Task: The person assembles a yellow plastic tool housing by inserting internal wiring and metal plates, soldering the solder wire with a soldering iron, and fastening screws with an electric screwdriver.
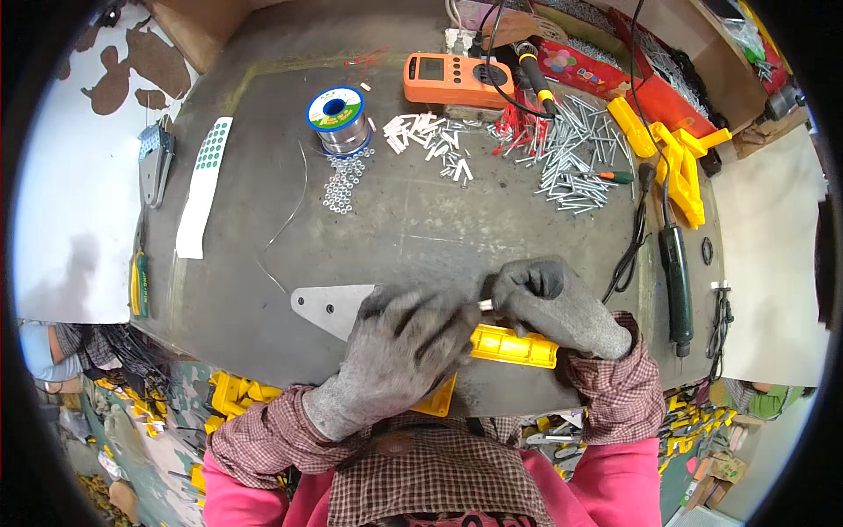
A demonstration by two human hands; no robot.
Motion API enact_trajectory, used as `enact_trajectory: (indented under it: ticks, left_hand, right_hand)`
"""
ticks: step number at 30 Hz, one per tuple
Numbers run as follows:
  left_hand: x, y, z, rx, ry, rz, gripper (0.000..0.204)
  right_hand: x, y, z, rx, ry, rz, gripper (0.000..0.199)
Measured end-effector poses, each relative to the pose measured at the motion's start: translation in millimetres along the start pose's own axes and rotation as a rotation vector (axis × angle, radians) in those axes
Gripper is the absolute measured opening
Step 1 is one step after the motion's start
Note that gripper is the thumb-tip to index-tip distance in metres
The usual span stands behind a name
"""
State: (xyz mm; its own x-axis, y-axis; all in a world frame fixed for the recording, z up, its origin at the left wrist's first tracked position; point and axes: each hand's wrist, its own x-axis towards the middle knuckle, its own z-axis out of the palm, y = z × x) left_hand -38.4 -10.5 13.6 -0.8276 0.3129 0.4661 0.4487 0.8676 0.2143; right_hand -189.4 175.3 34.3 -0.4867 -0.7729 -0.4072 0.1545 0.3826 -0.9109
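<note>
Both hands wear grey knit gloves. My left hand [399, 351] lies over a yellow plastic part [514, 345] and the end of a flat grey metal bracket [329, 306] near the table's front edge. My right hand [553, 306] is closed around a small silvery pin or screw [485, 305] just above the yellow part, fingertips close to the left hand. What the left hand's fingers grip underneath is hidden.
On the grey worktable [413, 228]: a solder spool [337, 116] with small washers [341, 183], white small parts [430, 139], a heap of long screws [575, 158], an orange meter [458, 79], yellow parts [672, 158], a dark electric screwdriver [678, 281], a white dotted strip [202, 184].
</note>
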Motion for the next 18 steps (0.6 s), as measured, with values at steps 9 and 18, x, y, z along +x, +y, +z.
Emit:
enact_trajectory:
  ticks: [9, 18]
  left_hand:
    - [15.3, -3.7, 7.6, -0.021, -0.151, -0.065, 0.059]
    - [14.7, -2.0, 10.8, -0.071, -0.211, -0.215, 0.054]
  right_hand:
    - [2.4, 21.2, -3.4, -0.119, -0.028, -0.117, 0.022]
    - [-6.7, -3.0, -9.6, 0.091, -0.206, 0.026, 0.022]
